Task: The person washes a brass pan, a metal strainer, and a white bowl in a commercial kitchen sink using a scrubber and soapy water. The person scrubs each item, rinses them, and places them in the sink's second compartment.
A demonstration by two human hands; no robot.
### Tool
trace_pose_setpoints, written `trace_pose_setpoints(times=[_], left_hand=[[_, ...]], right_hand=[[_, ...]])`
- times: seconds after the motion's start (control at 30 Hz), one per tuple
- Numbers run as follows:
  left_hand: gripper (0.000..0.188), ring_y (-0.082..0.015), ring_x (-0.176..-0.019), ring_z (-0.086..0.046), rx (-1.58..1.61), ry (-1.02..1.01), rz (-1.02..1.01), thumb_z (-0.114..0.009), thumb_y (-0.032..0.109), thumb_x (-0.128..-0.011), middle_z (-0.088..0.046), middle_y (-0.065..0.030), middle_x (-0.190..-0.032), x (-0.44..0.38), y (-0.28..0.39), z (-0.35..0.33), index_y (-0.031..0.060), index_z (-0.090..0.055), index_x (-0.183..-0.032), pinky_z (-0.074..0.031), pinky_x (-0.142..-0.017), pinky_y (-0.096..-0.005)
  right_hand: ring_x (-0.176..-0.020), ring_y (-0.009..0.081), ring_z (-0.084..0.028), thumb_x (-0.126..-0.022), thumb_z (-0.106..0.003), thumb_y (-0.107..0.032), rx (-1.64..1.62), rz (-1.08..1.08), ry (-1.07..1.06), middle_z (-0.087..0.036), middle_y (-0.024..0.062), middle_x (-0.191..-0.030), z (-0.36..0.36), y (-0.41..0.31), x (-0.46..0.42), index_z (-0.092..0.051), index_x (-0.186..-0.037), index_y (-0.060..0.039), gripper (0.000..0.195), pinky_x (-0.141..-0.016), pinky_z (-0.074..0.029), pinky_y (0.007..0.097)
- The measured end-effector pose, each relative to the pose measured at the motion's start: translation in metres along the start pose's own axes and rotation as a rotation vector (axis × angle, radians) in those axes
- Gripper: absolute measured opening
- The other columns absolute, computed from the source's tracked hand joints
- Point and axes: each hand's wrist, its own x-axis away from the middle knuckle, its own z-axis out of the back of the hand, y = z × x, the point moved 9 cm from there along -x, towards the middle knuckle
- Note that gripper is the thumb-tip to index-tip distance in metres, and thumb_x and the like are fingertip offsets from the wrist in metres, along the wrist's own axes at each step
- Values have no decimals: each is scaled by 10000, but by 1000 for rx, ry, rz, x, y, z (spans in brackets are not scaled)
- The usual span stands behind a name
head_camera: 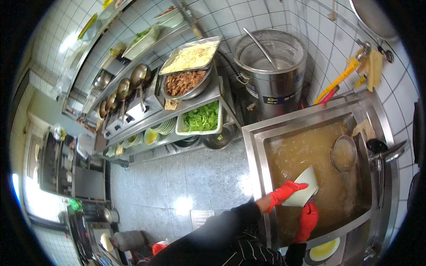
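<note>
My left hand [289, 194], in a red rubber glove, grips the rim of a pale green bowl [303, 186], tilted on its side above the brown water of a steel sink [258, 156]. Against the bowl's lower edge is my right hand [308, 217], also red-gloved, closed on a small dark scrubber that its fingers mostly hide. A round strainer or bowl [344, 153] lies in the water towards the far right side of the sink.
A tall steel pot [271, 76] holds a long-handled utensil behind the sink. A faucet [392, 151] stands at its right rim. To the left, a steel counter [159, 114] carries trays of food and ladles. A yellow-stained plate [324, 249] lies beside the sink's near edge.
</note>
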Motion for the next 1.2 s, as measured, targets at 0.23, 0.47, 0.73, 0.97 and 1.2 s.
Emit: trace_pose_setpoints(times=[0.23,0.47,0.73,0.97,1.2], left_hand=[[459,-101,-712,-614,-144,63,-96,-719,477,-891,-692,-11,-875,8,-16,19,40,-756,-1028,-495,-653,-292],[550,-141,-840,-673,150,170,-29,-707,495,-898,-713,-48,-1013,-2,-41,23,14,-695,-1166,-544,-763,-301],[536,-289,-1229,-558,744,130,-284,-709,177,-926,-583,-123,-1349,-28,-47,34,33,-487,-1392,-409,-1114,-453],[572,-299,-1296,-501,796,-154,-8,-625,298,-990,-534,-153,-1409,-4,-55,-14,12,-424,-1443,-381,-1133,-442],[554,-298,-1291,-542,636,45,-146,-622,311,-988,-541,-135,-1435,-3,-46,12,23,-461,-1432,-432,-1115,-497]], right_hand=[[-1001,317,-670,-935,-580,-156,-100,112,-16,-694,222,-1120,-16,0,-20,-657,-1206,22,334,-888,-513,393],[-825,286,-676,-955,-552,-142,302,-194,-26,-707,175,-942,-30,83,-18,-676,-1056,-7,209,-745,-530,377],[-904,154,-605,-1012,-579,-286,-899,-435,62,-686,24,-1002,-35,51,28,-707,-1076,-24,299,-824,-492,313],[-1155,383,-599,-925,-670,-229,-6,175,526,-591,242,-1317,5,-109,31,-665,-1223,-65,340,-1013,-464,441],[-1049,161,-627,-994,-619,-375,-1303,-467,161,-704,61,-1113,-8,16,26,-654,-1260,-29,438,-969,-482,341]])
